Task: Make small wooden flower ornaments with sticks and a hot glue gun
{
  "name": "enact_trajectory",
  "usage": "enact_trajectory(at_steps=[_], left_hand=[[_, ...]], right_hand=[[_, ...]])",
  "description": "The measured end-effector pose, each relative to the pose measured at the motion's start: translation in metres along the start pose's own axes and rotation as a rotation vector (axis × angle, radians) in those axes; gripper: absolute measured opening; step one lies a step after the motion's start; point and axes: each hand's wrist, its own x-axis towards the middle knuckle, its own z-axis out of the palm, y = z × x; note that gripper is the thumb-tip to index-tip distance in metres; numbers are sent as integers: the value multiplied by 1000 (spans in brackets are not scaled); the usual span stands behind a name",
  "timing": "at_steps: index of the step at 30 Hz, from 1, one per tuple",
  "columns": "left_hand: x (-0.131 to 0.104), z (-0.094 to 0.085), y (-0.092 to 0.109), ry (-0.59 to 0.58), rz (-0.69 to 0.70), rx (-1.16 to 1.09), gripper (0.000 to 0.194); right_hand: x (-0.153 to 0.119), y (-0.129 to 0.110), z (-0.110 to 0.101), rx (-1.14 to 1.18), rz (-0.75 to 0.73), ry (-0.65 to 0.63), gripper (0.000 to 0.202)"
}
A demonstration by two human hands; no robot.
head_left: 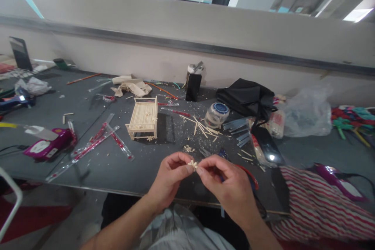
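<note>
Between the fingertips of my left hand (pixel 172 175) and my right hand (pixel 230 183) is a small pale flower-shaped piece (pixel 192 164), apparently made of short wooden bits. Both hands pinch it, just above the table's near edge. Beyond them lies a little heap of wooden bits (pixel 189 148). Further left stands a miniature wooden bed (pixel 143 116) built of thin sticks, with similar small flower pieces on it and by its foot. Pliers with red and blue handles (pixel 249 175) lie partly hidden behind my right hand.
Loose thin sticks (pixel 202 125) lie near a blue-lidded jar (pixel 216 115). A purple glue gun (pixel 48 144) and plastic-wrapped red items (pixel 96 136) are on the left. A phone (pixel 193 87) leans at the back. Right are a black bag (pixel 246 95) and striped cloth (pixel 319 199).
</note>
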Motion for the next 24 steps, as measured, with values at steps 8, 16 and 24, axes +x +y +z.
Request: enact_trajectory(at_steps=[8,16,24], left_hand=[[0,4,2,33,-26,-56,13],[1,9,-1,79,-82,-177,16],[1,8,-7,66,-81,-168,17]], right_hand=[[-2,-1,-3,72,90,24,17],[-2,6,4,2,14,63,11],[-1,6,4,-5,-11,61,11]])
